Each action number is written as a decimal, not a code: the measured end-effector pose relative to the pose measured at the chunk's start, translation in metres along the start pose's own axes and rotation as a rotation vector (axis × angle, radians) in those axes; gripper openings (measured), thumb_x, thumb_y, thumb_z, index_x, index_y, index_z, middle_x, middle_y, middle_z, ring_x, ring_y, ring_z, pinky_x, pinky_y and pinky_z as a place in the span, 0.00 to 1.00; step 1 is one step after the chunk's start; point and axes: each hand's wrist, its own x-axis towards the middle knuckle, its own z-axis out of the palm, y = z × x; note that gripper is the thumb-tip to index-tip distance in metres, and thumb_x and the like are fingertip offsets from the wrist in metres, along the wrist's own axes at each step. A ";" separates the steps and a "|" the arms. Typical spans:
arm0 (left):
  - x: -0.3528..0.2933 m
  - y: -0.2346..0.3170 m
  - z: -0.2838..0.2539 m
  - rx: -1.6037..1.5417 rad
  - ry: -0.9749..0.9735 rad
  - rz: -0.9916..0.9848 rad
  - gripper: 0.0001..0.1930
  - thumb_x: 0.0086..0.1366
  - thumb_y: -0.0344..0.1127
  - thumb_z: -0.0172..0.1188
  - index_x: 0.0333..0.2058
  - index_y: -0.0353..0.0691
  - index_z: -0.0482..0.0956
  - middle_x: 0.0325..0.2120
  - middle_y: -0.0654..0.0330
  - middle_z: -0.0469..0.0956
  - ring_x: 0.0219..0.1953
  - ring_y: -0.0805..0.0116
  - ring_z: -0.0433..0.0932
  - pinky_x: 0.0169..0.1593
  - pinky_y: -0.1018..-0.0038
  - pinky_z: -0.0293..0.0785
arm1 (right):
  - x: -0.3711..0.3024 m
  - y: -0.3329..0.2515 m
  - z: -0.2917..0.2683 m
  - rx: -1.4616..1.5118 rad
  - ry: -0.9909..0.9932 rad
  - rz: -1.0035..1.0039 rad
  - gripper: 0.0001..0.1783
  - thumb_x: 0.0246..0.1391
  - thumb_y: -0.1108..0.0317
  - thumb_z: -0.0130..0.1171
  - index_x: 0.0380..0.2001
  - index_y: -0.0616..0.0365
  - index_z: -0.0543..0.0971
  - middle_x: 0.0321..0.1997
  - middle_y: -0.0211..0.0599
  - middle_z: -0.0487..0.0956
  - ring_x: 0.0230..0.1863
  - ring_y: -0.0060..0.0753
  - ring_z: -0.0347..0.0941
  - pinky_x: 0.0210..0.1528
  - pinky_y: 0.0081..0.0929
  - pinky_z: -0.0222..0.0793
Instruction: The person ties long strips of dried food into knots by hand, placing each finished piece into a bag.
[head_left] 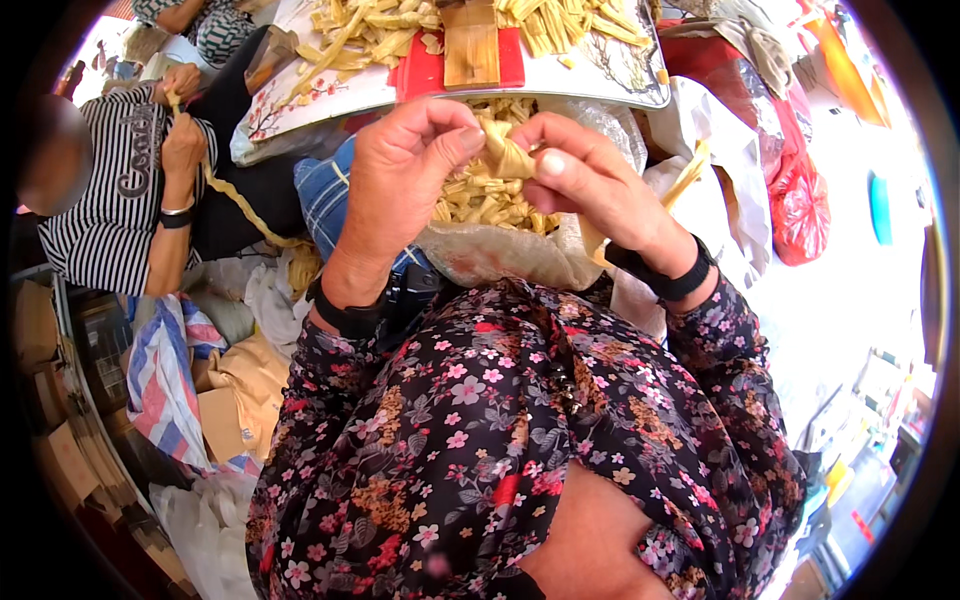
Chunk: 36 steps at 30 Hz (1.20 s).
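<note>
- My left hand (395,175) and right hand (605,190): fingers closed, pinching a folded yellow strip (508,150) between them, on my side of the table (590,82).
- Sack (500,252) of folded yellow pieces (485,200): below my hands, by the table's near edge.
- On the table: wooden block (470,45) over a red sheet (412,72), loose strips (360,35) to both sides.
- Left of the table: co-worker (110,225), striped top, both hands on a long strip (238,200).
- Right of the table: red bag (800,218).
</note>
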 end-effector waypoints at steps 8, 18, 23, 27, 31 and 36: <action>0.003 0.010 -0.019 -0.013 0.023 0.128 0.07 0.60 0.25 0.64 0.37 0.32 0.79 0.32 0.65 0.78 0.33 0.78 0.74 0.37 0.82 0.70 | -0.003 0.008 -0.024 -0.038 0.138 -0.131 0.09 0.62 0.65 0.58 0.35 0.60 0.79 0.26 0.18 0.71 0.29 0.09 0.62 0.30 0.13 0.58; -0.004 0.003 0.013 1.218 -0.298 0.367 0.14 0.58 0.30 0.56 0.45 0.42 0.73 0.37 0.59 0.74 0.38 0.60 0.75 0.41 0.64 0.71 | 0.009 0.012 -0.008 -0.248 0.065 0.000 0.09 0.61 0.67 0.57 0.30 0.61 0.75 0.23 0.24 0.70 0.27 0.16 0.62 0.30 0.21 0.62; 0.023 -0.011 -0.023 1.362 -0.276 0.674 0.09 0.57 0.33 0.56 0.38 0.46 0.72 0.32 0.63 0.73 0.33 0.65 0.74 0.33 0.69 0.68 | 0.006 0.002 0.000 -0.403 0.074 -0.088 0.13 0.60 0.64 0.59 0.28 0.62 0.72 0.19 0.32 0.66 0.24 0.24 0.60 0.28 0.28 0.61; 0.042 -0.016 -0.041 1.371 -0.246 0.774 0.08 0.57 0.34 0.57 0.37 0.47 0.73 0.30 0.65 0.73 0.31 0.64 0.74 0.31 0.70 0.68 | 0.015 -0.009 0.011 -0.439 0.134 -0.169 0.13 0.60 0.64 0.58 0.28 0.63 0.73 0.19 0.39 0.68 0.22 0.30 0.63 0.28 0.32 0.63; 0.054 -0.022 -0.032 1.170 -0.176 0.598 0.09 0.61 0.31 0.56 0.41 0.45 0.72 0.28 0.64 0.72 0.30 0.66 0.74 0.32 0.72 0.70 | 0.033 -0.013 -0.007 -0.407 0.257 -0.175 0.12 0.59 0.63 0.59 0.28 0.62 0.77 0.18 0.32 0.71 0.21 0.24 0.64 0.25 0.27 0.63; 0.072 -0.020 -0.018 0.290 -0.193 0.007 0.11 0.70 0.34 0.53 0.48 0.39 0.72 0.25 0.67 0.70 0.26 0.78 0.69 0.31 0.81 0.68 | 0.062 -0.006 -0.047 -0.376 0.417 -0.159 0.13 0.58 0.62 0.61 0.26 0.61 0.79 0.17 0.24 0.70 0.21 0.16 0.61 0.23 0.20 0.59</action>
